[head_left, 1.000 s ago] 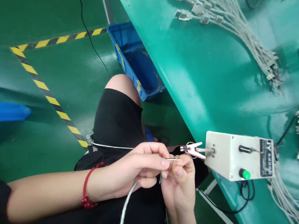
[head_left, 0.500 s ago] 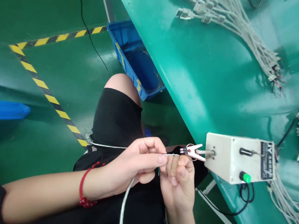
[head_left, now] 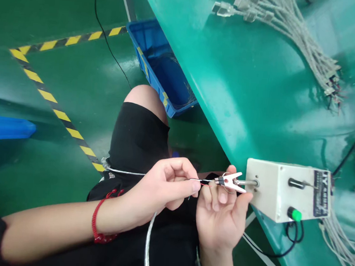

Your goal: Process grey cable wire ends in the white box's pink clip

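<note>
Silver cable (head_left: 148, 242) dangles under the left hand (head_left: 163, 185), the one with the red bracelet (head_left: 103, 221). That hand is pinched tight on the cable's thin wires, above the lap and just beside the bench (head_left: 260, 107). A white wire (head_left: 206, 180) pokes out past the thumb, and a red wire (head_left: 205, 185) sits just under it.

The right hand (head_left: 221, 219) has changed most. Half a second ago its fingers were bunched up by the red wire. Now it is palm up, with its thumb spread wide and its other fingers around the little clip (head_left: 230, 182). It does not look like it is squeezing.

The white wire has come up too, so it points straight at the clip's black tips. I can't tell if the tips have it. The clip sticks out from the pale box (head_left: 286, 196). So it looks like the work has moved from the fingers to the clip.
</note>
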The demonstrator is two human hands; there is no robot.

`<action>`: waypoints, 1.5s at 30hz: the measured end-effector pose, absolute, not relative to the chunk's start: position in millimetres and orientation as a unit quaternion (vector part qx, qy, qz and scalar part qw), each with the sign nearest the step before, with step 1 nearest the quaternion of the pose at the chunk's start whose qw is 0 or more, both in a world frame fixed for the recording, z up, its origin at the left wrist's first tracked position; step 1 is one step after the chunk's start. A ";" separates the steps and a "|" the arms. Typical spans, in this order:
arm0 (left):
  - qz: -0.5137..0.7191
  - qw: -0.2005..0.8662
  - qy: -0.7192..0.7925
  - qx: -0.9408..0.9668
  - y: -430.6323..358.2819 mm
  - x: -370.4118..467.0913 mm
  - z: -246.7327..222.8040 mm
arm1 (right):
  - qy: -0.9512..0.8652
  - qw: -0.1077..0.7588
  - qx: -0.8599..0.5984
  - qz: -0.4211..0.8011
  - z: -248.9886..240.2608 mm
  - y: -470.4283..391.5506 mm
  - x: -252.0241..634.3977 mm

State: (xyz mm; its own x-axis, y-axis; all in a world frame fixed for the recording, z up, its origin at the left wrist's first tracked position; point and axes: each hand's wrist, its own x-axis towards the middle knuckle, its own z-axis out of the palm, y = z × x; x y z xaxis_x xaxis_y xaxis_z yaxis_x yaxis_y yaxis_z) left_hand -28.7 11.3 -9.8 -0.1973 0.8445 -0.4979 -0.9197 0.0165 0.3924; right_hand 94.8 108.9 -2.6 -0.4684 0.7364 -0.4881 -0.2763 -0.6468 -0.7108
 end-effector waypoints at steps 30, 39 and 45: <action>0.673 0.631 0.386 -0.008 27.6 -32.2 -14.6 | -0.350 0.330 -0.453 0.751 2.9 116.5 91.2; 0.670 0.629 0.394 -0.013 29.5 -32.0 -15.3 | -0.363 0.321 -0.451 0.750 1.1 117.4 94.6; 0.667 0.632 0.394 -0.018 31.1 -32.4 -14.1 | -0.371 0.315 -0.450 0.749 0.9 117.6 94.6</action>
State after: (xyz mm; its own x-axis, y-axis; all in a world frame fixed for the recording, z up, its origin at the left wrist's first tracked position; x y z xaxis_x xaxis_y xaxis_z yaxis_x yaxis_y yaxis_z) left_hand -32.4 31.1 -14.1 -0.2017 0.8288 -0.5220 -0.8574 0.1082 0.5032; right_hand 94.6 117.6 0.9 -0.3968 0.8055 -0.4401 -0.1383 -0.5264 -0.8389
